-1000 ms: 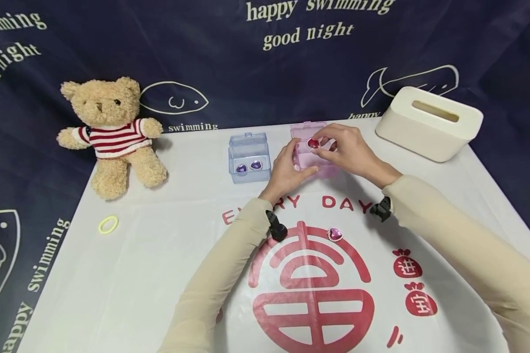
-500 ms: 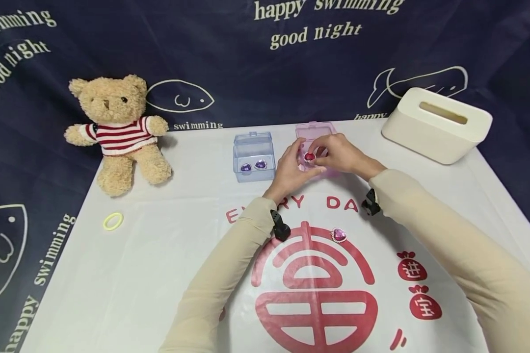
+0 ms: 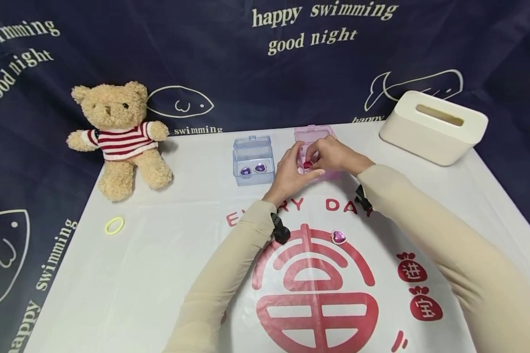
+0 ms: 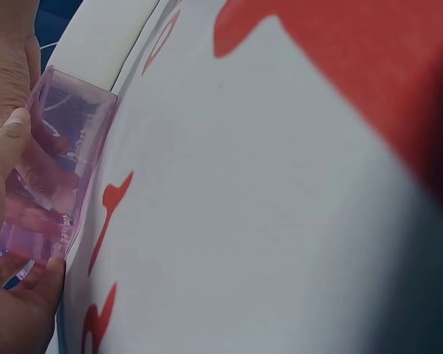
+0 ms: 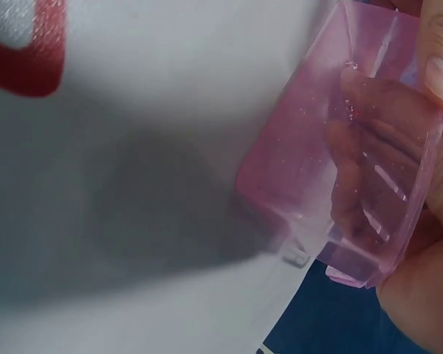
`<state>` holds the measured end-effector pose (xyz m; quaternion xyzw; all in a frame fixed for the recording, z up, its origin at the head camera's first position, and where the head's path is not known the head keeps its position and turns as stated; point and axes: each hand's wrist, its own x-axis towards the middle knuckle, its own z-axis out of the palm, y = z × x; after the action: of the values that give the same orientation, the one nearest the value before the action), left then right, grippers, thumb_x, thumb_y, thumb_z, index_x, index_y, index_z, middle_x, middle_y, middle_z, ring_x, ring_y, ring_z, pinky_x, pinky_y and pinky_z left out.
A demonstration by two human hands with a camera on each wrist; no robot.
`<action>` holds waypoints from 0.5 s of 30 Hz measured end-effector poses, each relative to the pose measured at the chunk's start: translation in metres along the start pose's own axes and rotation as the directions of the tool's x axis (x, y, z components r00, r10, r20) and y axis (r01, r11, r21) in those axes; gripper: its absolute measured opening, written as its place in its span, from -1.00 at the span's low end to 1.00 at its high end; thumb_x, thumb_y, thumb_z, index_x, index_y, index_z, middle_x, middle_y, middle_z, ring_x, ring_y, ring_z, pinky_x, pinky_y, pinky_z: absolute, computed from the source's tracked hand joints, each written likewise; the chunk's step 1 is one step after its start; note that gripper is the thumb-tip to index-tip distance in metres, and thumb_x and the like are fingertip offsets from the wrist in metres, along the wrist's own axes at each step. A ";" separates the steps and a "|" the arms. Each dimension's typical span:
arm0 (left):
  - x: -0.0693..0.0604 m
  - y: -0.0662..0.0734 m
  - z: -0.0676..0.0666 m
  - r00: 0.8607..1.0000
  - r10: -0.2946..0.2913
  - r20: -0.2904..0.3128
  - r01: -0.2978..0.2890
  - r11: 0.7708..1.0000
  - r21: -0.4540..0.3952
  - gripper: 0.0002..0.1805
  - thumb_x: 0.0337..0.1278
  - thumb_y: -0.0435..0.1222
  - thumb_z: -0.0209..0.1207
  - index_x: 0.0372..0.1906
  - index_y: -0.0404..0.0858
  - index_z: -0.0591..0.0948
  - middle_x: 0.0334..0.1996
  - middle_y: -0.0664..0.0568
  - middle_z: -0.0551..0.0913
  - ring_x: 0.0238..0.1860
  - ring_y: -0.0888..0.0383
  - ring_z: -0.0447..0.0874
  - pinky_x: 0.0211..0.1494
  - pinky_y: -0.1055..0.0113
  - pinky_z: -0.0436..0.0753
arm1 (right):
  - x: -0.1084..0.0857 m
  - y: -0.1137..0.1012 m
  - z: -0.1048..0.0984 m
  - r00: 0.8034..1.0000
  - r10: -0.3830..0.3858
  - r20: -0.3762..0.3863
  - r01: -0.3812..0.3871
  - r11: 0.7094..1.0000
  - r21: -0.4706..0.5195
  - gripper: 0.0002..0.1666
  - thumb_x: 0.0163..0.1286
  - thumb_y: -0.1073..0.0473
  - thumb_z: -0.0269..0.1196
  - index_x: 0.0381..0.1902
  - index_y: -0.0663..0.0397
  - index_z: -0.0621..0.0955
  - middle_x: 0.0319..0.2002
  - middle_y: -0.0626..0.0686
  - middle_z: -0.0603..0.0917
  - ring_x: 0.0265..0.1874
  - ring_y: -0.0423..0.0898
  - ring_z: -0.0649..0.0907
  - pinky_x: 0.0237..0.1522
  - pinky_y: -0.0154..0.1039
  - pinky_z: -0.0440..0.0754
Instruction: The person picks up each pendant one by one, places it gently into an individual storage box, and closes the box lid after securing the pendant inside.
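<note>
A translucent pink box with its lid up stands toward the back of the table. My left hand holds it at its left side, with the thumb along the front rim. Inside the box, my right hand pinches a red heart-shaped jewel with a pale beaded rim, partly hidden by the fingers. Through the pink wall in the right wrist view, the right fingers show low in the box. To the left, an open blue box holds two purple heart-shaped jewels.
On the table's red print lies a pink heart-shaped jewel. A teddy bear sits at the back left, with a yellow ring in front of it. At the back right stands a cream tissue box.
My right hand has lowered the red jewel from above the pink box down into it, shifting slightly left. The left hand stays on the box.
</note>
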<state>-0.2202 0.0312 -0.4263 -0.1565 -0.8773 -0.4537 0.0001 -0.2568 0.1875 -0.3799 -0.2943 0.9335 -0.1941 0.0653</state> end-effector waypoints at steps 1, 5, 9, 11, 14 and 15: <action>0.000 0.000 0.000 1.000 0.000 0.003 0.000 1.000 0.000 -0.03 -0.10 0.02 0.44 0.41 -0.12 0.22 0.22 -0.08 0.45 0.19 0.07 0.47 0.28 0.22 0.50 | 0.000 0.000 0.000 1.000 0.004 -0.001 -0.004 1.000 -0.007 -0.81 -0.08 0.36 0.49 -0.46 0.15 0.70 -0.48 0.06 0.74 -0.45 -0.06 0.67 -0.28 -0.16 0.64; -0.001 -0.001 0.000 1.000 0.007 0.010 -0.007 1.000 -0.006 -0.04 -0.10 0.01 0.45 0.41 -0.13 0.22 0.22 -0.09 0.44 0.20 0.06 0.47 0.28 0.22 0.50 | 0.000 -0.001 0.002 1.000 0.019 -0.005 -0.019 1.000 -0.021 -0.80 -0.12 0.35 0.50 -0.48 0.13 0.70 -0.49 0.05 0.73 -0.45 -0.07 0.66 -0.29 -0.15 0.62; -0.001 -0.002 -0.001 1.000 0.012 0.003 -0.012 1.000 -0.001 -0.04 -0.11 0.01 0.45 0.40 -0.13 0.23 0.19 -0.09 0.46 0.13 0.08 0.49 0.22 0.23 0.53 | 0.000 0.000 0.002 1.000 0.003 -0.006 -0.003 1.000 -0.009 -0.80 -0.11 0.38 0.49 -0.48 0.16 0.69 -0.47 0.08 0.74 -0.43 -0.05 0.68 -0.26 -0.12 0.66; -0.001 -0.002 -0.001 1.000 0.014 0.000 -0.014 1.000 0.000 -0.04 -0.11 0.02 0.45 0.40 -0.13 0.24 0.18 -0.08 0.47 0.11 0.09 0.49 0.19 0.25 0.54 | -0.002 0.000 0.000 1.000 -0.003 -0.013 0.003 1.000 0.000 -0.82 -0.09 0.40 0.45 -0.46 0.19 0.68 -0.46 0.11 0.75 -0.41 -0.01 0.72 -0.24 -0.09 0.69; 0.000 0.000 -0.002 1.000 0.014 0.001 -0.014 1.000 -0.001 -0.04 -0.11 0.01 0.45 0.40 -0.14 0.24 0.15 -0.07 0.48 0.04 0.10 0.50 0.12 0.27 0.55 | -0.008 -0.001 -0.008 0.999 0.009 -0.037 -0.009 1.000 0.008 -0.83 -0.05 0.44 0.36 -0.40 0.23 0.69 -0.42 0.15 0.76 -0.36 0.04 0.75 -0.20 -0.03 0.70; 0.000 0.000 -0.003 1.000 0.013 0.001 -0.013 1.000 0.000 -0.04 -0.11 0.01 0.45 0.40 -0.14 0.24 0.15 -0.07 0.48 0.03 0.10 0.49 0.11 0.27 0.55 | -0.012 -0.002 -0.011 0.998 0.012 -0.054 -0.012 1.000 0.009 -0.82 -0.03 0.44 0.34 -0.38 0.24 0.69 -0.40 0.16 0.76 -0.34 0.05 0.76 -0.18 -0.02 0.69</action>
<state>-0.2206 0.0290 -0.4245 -0.1622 -0.8763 -0.4537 0.0025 -0.2487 0.1961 -0.3687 -0.2831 0.9359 -0.2056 0.0422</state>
